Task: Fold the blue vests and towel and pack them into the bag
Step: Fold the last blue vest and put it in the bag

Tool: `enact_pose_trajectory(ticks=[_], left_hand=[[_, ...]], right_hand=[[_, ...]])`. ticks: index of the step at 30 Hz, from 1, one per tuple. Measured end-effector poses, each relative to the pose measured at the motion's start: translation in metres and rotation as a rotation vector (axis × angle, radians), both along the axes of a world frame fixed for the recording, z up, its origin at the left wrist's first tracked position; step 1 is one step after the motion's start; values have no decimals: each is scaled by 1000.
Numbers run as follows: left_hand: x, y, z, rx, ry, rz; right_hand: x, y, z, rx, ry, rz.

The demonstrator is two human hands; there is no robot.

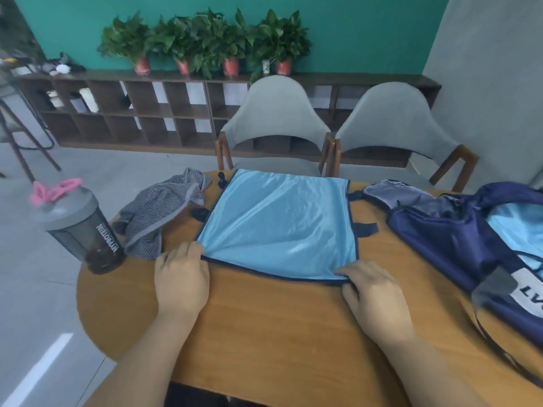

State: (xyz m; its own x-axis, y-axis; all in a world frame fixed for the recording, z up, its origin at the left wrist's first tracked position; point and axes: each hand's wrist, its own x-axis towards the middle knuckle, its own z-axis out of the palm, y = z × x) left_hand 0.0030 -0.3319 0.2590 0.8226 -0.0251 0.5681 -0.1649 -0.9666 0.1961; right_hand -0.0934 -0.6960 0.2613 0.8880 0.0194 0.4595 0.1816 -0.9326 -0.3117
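Closest to me, my left hand [180, 277] pinches the near left corner of the blue vest [279, 224]. My right hand [373, 292] pinches the near right corner. The cloth bunches up a little at my left fingers.

The vest lies spread out in the middle of the wooden table [264, 333]. It looks shiny and slippery. I think it could slide out of my fingers when I lift the edge to fold it. If one hand goes faster than the other, the fold will come out crooked. The small dark straps [364, 229] at its sides might poke out of the fold too.

On the left, the striped grey towel [164, 212] lies in a heap, just beside the vest. The bottle [85, 227] stands near it, right at the table's edge. A bump from my arm could knock it to the floor.

On the right, the bag [446, 239] lies open with something light blue inside. Its mouth sags, so packing may be fiddly.

Farther off, the vest's far edge reaches the table's rim by the chairs [276, 113]. A hard push could send it over.
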Motion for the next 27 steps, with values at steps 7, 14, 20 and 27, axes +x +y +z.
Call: enact_pose_trajectory(ticks=[7, 14, 20, 27], left_hand=[[-1, -3, 0, -22, 29, 81], [-11, 5, 15, -184, 131, -180], [-30, 33, 17, -82, 160, -249], [-59, 48, 14, -159, 98, -330]], right_hand=[[8, -7, -9, 103, -32, -262], [-1, -11, -1, 233, -98, -344], [-20, -19, 8, 208, -85, -242], [-50, -23, 13, 246, -85, -208]])
